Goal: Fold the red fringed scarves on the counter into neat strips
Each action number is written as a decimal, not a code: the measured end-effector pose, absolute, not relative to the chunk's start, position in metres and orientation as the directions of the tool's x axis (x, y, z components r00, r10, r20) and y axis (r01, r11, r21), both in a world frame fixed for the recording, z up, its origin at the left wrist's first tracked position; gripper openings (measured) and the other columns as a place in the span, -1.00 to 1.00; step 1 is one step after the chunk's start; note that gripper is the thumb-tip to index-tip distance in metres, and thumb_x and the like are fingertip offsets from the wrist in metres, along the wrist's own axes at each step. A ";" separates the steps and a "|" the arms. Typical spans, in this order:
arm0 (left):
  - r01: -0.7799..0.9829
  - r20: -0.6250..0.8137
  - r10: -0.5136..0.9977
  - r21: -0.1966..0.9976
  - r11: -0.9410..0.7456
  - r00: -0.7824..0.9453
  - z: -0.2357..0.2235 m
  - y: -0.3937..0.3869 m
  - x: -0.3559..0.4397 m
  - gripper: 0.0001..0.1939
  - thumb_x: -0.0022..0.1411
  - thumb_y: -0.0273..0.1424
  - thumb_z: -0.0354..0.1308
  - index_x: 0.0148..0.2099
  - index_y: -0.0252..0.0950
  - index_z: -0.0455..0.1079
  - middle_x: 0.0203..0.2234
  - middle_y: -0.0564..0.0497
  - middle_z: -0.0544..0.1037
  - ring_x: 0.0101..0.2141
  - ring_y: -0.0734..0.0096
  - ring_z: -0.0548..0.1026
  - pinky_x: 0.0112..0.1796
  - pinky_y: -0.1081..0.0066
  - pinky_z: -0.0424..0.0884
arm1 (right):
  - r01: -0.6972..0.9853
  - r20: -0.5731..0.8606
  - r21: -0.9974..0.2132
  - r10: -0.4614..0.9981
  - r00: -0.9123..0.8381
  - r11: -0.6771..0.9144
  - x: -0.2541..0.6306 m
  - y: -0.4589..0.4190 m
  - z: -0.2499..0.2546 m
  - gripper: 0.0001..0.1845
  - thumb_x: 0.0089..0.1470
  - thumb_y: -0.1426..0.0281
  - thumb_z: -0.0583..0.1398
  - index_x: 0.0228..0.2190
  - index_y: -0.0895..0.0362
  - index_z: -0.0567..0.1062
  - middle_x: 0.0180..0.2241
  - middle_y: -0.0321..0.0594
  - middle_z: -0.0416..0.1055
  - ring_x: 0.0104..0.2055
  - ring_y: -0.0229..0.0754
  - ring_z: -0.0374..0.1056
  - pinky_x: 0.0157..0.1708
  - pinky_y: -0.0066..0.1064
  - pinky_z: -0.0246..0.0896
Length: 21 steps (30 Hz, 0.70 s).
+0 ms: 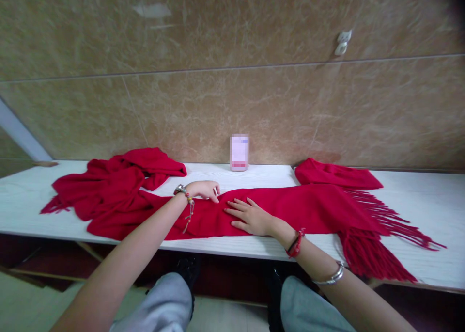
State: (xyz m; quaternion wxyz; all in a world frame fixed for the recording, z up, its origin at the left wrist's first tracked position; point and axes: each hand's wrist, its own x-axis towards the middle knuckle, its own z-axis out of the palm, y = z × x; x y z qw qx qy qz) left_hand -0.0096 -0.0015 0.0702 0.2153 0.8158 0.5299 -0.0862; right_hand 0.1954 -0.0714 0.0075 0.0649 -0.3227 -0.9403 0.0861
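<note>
A long red scarf [312, 208] lies stretched along a narrow white table [232, 174], its fringe hanging over the front edge at the right. My right hand [250, 217] rests flat on the scarf's middle with fingers spread. My left hand [205, 189] sits at the scarf's far edge, fingers curled and pinching the cloth there. The scarf's left part is bunched in a loose heap [119, 181]. A beaded bracelet is on my left wrist, a red cord and a silver bangle on my right.
A small pink box or card [239, 152] stands upright against the brown marble wall [232, 80] behind the scarf. A white fitting [342, 42] is fixed high on the wall. My knees in grey trousers [170, 303] are below the table's front edge.
</note>
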 end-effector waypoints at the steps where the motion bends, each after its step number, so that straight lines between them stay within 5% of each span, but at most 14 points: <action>1: 0.922 -0.331 0.863 0.200 -0.332 0.382 0.067 -0.004 -0.006 -0.55 -0.13 -0.38 0.22 -0.10 -0.33 0.36 -0.37 0.03 0.52 -0.45 0.45 0.41 -0.48 0.56 0.28 | 0.598 0.074 -0.204 0.621 -0.781 0.775 0.195 -0.072 0.007 -0.44 0.19 0.11 -0.15 0.16 0.04 0.09 0.22 -0.10 -0.06 0.25 -0.01 -0.22 0.13 0.08 -0.32; 7: 0.961 -0.073 0.961 -0.055 -0.272 0.268 0.064 0.001 -0.002 -0.81 0.01 -0.49 0.12 -0.26 -0.28 0.45 -0.35 -0.04 0.54 -0.30 0.36 0.47 -0.35 0.53 0.30 | 0.607 0.086 -0.180 0.628 -0.774 0.774 0.195 -0.071 0.002 -0.43 0.19 0.10 -0.17 0.16 0.04 0.08 0.22 -0.13 -0.07 0.25 0.01 -0.21 0.13 0.08 -0.29; 13: 0.955 -0.084 0.963 -0.134 -0.266 0.257 0.067 0.019 -0.007 -0.82 0.05 -0.50 0.09 -0.27 -0.30 0.46 -0.30 -0.09 0.53 -0.25 0.31 0.47 -0.28 0.48 0.31 | 0.605 0.102 -0.172 0.625 -0.774 0.778 0.196 -0.070 -0.002 -0.44 0.19 0.12 -0.16 0.16 0.04 0.08 0.22 -0.14 -0.06 0.25 0.00 -0.21 0.13 0.07 -0.31; 17: 0.948 -0.036 0.961 -0.156 -0.276 0.274 0.057 0.003 0.002 -0.65 0.10 -0.56 0.01 -0.05 -0.24 0.36 -0.12 -0.14 0.44 -0.09 0.21 0.38 -0.12 0.29 0.26 | 0.592 0.135 -0.250 0.633 -0.762 0.766 0.195 -0.068 -0.001 -0.45 0.17 0.13 -0.10 0.14 0.06 0.14 0.20 -0.12 0.01 0.24 -0.02 -0.15 0.14 0.07 -0.29; 21: 0.937 0.185 0.919 -0.115 -0.330 0.347 0.045 -0.036 0.013 -0.58 0.23 -0.48 -0.10 0.15 -0.24 0.15 0.13 -0.19 0.16 0.10 0.16 0.16 0.03 0.16 0.09 | 0.595 0.210 -0.353 0.681 -0.702 0.722 0.201 -0.061 0.003 -0.49 0.16 0.24 -0.03 0.11 0.15 0.20 0.16 -0.04 0.10 0.22 -0.09 -0.07 0.16 -0.11 -0.18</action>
